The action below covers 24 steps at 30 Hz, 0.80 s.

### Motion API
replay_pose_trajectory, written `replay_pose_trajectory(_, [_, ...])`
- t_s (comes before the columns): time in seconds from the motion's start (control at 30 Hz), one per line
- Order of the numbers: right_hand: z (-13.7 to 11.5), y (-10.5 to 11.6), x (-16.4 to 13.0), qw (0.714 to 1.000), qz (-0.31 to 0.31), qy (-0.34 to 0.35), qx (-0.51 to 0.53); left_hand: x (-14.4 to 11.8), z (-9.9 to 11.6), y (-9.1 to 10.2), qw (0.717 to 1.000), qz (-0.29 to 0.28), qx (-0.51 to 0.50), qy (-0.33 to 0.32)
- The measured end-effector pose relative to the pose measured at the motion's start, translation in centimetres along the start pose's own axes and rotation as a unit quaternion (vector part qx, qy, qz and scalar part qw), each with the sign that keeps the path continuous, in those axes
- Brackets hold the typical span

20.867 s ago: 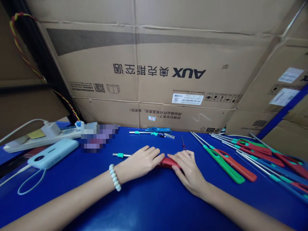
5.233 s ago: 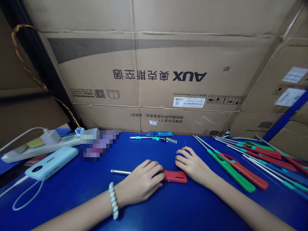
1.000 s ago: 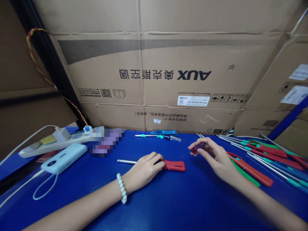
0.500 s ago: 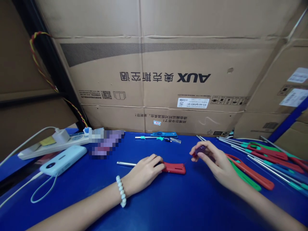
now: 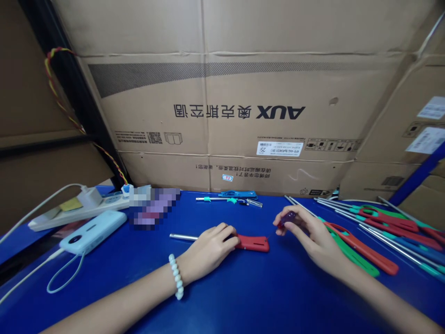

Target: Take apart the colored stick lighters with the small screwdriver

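On the blue tabletop lies a red long-nosed lighter (image 5: 255, 243), its metal tube pointing left and its handle end pointing right. My left hand (image 5: 216, 243) wraps over the lighter's middle and presses it against the table, hiding that part. In my right hand (image 5: 309, 232) is a small screwdriver (image 5: 288, 219) with a see-through purple and red handle, pinched between closed fingers. Its thin shaft points down and left to the butt end of the lighter; whether the tip is inside an opening there is too small to tell.
Several more lighters (image 5: 368, 243), red, green and blue, lie at the right. Behind stand a blue lighter body (image 5: 238, 194) and loose metal tube (image 5: 213, 199) near a cardboard wall (image 5: 239, 83). At left are a light-blue power bank (image 5: 93, 232) and a power strip (image 5: 52, 219).
The view has shifted very slightly. Both hands keep their places and grips, with the screwdriver still at the lighter's end.
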State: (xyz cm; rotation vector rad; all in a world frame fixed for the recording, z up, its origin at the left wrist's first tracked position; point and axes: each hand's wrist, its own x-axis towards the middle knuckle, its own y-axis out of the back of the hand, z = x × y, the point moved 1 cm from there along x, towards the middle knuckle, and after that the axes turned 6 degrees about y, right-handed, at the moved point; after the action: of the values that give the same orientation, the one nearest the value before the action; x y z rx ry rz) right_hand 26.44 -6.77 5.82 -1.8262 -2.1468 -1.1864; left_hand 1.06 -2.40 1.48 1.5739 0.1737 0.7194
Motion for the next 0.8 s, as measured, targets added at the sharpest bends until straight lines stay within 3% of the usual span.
replay_pose_trajectory(0.23, [0.4, -1.0, 0.4, 0.99, 0.02, 0.08, -0.118, 0.0, 0.1, 0.2, 1.0, -0.005, 0.003, -0.002])
replay_pose_trajectory(0.4, [-0.2, -1.6, 1.7, 0.932, -0.002, 0.205, -0.298, 0.1, 0.2, 0.3, 1.0, -0.002, 0.004, -0.003])
replay_pose_trajectory(0.6, [-2.3, -1.0, 3.6, 0.964, -0.095, 0.126, -0.216, 0.2, 0.3, 0.3, 1.0, -0.002, 0.031, 0.0])
replay_pose_trajectory(0.8, [-1.1, -1.1, 3.4, 0.96, -0.043, 0.135, -0.243, 0.9, 1.2, 0.7, 0.997, -0.012, 0.076, -0.017])
